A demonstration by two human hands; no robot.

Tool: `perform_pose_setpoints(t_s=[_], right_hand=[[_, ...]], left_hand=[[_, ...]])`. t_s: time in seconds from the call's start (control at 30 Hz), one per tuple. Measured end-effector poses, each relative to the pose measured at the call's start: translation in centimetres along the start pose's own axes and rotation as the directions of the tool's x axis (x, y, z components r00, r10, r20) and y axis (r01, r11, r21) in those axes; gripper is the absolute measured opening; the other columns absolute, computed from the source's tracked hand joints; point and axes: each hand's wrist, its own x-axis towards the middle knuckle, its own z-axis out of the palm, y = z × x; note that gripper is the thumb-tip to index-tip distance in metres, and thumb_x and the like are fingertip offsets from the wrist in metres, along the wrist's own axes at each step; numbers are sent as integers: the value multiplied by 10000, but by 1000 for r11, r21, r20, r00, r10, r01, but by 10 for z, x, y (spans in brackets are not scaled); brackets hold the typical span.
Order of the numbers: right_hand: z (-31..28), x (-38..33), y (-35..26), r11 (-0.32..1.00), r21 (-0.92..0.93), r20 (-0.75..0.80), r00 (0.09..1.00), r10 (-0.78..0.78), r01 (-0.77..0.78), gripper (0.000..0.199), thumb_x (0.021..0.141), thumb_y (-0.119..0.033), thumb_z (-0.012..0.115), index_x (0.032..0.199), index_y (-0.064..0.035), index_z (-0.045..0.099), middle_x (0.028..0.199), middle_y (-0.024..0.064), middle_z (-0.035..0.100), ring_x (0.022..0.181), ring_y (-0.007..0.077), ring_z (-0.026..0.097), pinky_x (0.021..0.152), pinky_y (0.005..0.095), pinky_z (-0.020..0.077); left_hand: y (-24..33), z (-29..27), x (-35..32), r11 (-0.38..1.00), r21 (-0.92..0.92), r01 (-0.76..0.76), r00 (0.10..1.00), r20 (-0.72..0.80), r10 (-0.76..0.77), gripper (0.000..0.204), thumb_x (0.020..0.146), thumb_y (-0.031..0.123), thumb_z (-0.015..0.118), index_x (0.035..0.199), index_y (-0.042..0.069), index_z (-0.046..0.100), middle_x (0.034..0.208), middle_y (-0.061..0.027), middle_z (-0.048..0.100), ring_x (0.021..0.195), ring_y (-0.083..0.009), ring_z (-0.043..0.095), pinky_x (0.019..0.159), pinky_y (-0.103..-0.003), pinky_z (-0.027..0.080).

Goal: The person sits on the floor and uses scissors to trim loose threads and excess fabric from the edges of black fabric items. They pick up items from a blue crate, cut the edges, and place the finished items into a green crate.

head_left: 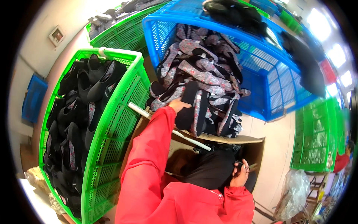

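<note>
Red-sleeved, my right hand (240, 173) is curled beside my black-clothed lap (210, 168), can't tell if it pinches anything. Risk: loose stacking above the tan board edge (242, 139); a tug could spill neighbours, or slip, since my left hand (180, 105) has bent fingers at the side of the long black-soled fabric shoe (185, 118), pinch unconfirmed. Shoe's at the near front of the grey floral shoe pile (203, 74), long axis near-to-far, toe end unclear.

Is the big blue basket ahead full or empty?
Partly full: the blue basket has floral shoes heaped at its left, near the left hand, but bare mesh at its right.
</note>
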Motion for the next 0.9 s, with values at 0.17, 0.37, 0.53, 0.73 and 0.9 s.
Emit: perform_pose_setpoints(t_s=[0.17,0.37,0.53,0.73,0.9], right_hand=[[-2,-7,-6,998,35,33,998,49,-50,335,968,-227,504,1244,-38,523,891,106,635,596,111,498,496,228,389],[-8,-13,-1,986,143,152,986,68,-90,276,974,-182,501,1209,-50,562,898,127,661,600,124,530,507,237,426],[-29,-10,-1,970,224,111,991,71,-95,272,972,-202,521,1197,-58,571,924,139,655,611,142,533,522,250,426],[-23,-10,-9,944,288,146,982,120,-158,288,988,-187,496,1207,-16,574,934,143,659,620,129,523,538,231,408],[-26,-4,-9,939,300,134,982,132,-167,295,984,-203,506,1200,-15,578,925,137,666,610,128,525,538,229,409]], left_hand=[[26,-1,-29,981,75,-181,981,-62,186,378,763,80,731,1119,-24,656,970,-80,687,852,-176,646,789,-296,515],[55,-10,-28,772,421,-476,770,-225,598,555,841,160,678,1330,-19,483,1227,-169,598,1075,-265,591,939,-357,458],[52,105,-84,-5,904,-427,668,320,672,772,709,355,749,1352,46,456,1371,-220,439,1274,-403,385,1044,-452,354],[-49,115,-103,-260,917,-302,856,381,350,622,748,321,719,1329,211,526,1507,-91,288,1404,-367,205,1063,-615,223],[-41,94,-60,-305,897,-319,875,402,269,634,795,380,681,1385,257,486,1517,-69,294,1420,-337,195,994,-516,299]])
